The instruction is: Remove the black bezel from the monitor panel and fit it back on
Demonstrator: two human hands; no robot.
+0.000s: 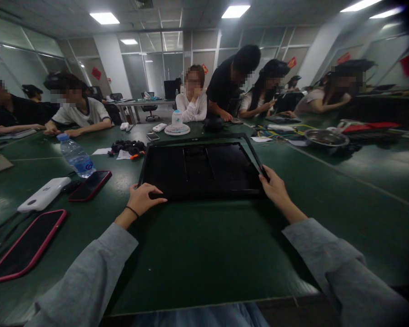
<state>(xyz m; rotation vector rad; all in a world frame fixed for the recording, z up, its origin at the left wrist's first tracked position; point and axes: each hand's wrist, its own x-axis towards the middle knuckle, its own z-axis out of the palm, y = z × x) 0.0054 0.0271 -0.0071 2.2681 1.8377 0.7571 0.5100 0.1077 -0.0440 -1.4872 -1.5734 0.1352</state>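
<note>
In front of me a thin black rectangular frame [254,152], like a screen bezel with a small mark on its far bar, lies over a black plastic back panel [225,165]. The panel has a raised rim and a recessed middle strip. At the far and right sides the frame stands off from the panel, and green table shows through the gap. My left hand [143,198] holds the near left corner, thumb along the near edge. My right hand [275,185] grips the frame's right side, fingers outside and thumb on the inner edge.
On the left of the green table [204,254] are two red-edged phones [29,247], a white power bank [44,194] and a water bottle [75,156]. Beyond the panel stand a white fan [177,125] and black cables [127,146]. A metal bowl [327,137] sits right. Several people sit opposite.
</note>
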